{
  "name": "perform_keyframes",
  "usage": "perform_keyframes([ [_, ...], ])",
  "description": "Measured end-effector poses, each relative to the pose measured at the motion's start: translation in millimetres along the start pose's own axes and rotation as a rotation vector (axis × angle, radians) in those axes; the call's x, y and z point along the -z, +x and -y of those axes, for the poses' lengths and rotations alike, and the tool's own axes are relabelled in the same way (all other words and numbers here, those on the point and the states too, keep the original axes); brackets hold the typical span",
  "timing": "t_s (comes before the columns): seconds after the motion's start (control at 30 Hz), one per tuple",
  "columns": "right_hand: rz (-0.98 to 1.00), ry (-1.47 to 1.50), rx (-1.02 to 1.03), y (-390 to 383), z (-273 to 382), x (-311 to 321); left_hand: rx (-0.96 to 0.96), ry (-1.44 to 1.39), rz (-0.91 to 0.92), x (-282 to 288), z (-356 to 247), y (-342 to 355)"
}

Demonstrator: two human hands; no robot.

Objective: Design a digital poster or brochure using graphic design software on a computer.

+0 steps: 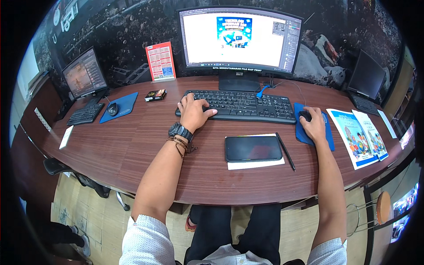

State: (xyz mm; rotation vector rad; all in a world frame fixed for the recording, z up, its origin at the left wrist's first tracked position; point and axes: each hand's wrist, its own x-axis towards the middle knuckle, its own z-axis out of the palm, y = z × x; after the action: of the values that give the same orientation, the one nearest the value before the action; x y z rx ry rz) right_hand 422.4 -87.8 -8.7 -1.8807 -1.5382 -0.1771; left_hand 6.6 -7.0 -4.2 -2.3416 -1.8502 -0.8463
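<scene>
- Keyboard (238,106) is parked mid-desk, right under the monitor (240,39), with its near-left corner covered by the left hand (193,112), fingers loosely spread.
- Mouse (304,115) is cupped by the right hand (314,126) on a blue pad (329,139).
- Phone (253,148) is laid on paper beside a pen (285,151).

Black keyboard (238,106), black mouse (304,115) on blue pad (329,139), reddish-brown wood-grain desk (132,145), black phone (253,148).
</scene>
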Motion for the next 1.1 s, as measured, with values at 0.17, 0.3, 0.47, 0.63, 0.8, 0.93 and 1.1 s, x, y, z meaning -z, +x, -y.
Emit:
perform_keyframes([
  [0.17,-0.016,0.041,-0.014,-1,-2,1,0.072,-0.035,0.016,1,-7,-1],
  [0.3,-0.027,0.048,-0.021,-3,1,2,0.042,0.026,0.23,8,-18,-6],
  [0.47,-0.028,0.065,-0.018,-2,0,0,0.033,0.054,0.366,11,-20,1],
  [0.63,-0.02,0.101,0.022,0,-11,-4,0.054,0.05,0.38,11,-24,4],
  [0.8,-0.03,0.135,0.043,0,-10,-4,0.051,0.011,0.324,7,-17,0],
  [0.93,-0.033,0.137,0.07,1,-13,-5,0.036,0.006,0.331,8,-19,-2],
  [1.1,-0.035,0.129,0.069,0,-10,-5,0.037,0.008,0.338,9,-18,-2],
])
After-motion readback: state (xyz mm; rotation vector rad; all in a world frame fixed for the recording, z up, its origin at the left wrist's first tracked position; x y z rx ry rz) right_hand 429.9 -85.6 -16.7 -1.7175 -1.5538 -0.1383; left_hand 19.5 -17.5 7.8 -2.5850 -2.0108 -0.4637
